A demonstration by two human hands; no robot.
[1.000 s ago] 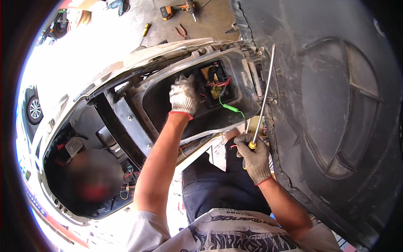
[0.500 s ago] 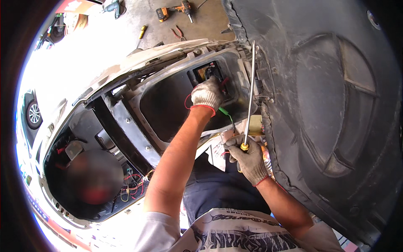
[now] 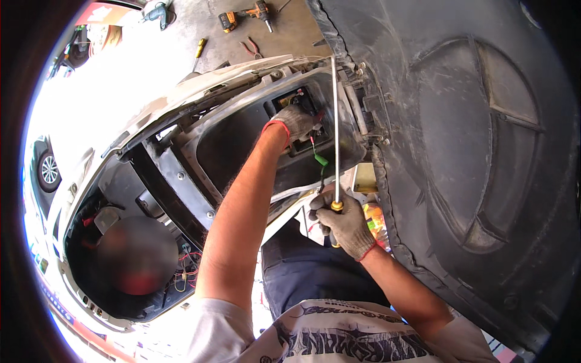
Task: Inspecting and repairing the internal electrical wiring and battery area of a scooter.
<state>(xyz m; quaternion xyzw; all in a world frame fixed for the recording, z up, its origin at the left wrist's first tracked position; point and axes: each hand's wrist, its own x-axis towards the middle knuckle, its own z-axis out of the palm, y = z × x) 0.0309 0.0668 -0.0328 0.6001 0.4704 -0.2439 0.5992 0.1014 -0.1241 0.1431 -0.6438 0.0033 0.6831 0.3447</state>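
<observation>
My left hand (image 3: pixel 295 124), in a knitted work glove with a red cuff, reaches down into the black storage well (image 3: pixel 233 145) of a scooter-like body. Its fingers are curled at a rectangular opening in the well's floor, among wires; what they grip is hidden. A green wire connector (image 3: pixel 320 159) dangles just below that hand. My right hand (image 3: pixel 346 228), also gloved, is closed around the yellow handle of a long screwdriver (image 3: pixel 336 133). The bare shaft points away from me, crossing over the well's right end. A dark wire runs from the green connector toward this hand.
A large black seat or cover (image 3: pixel 448 133) lies hinged open on the right. An orange cordless drill (image 3: pixel 247 17), red-handled pliers (image 3: pixel 250 47) and a yellow-handled screwdriver (image 3: pixel 199 54) rest on the floor beyond. Loose coloured wires (image 3: pixel 189 269) show in the left opening.
My right hand and the long screwdriver have shifted left, and the shaft stands straighter. My left hand has turned and moved slightly left; more of the green connector shows.
</observation>
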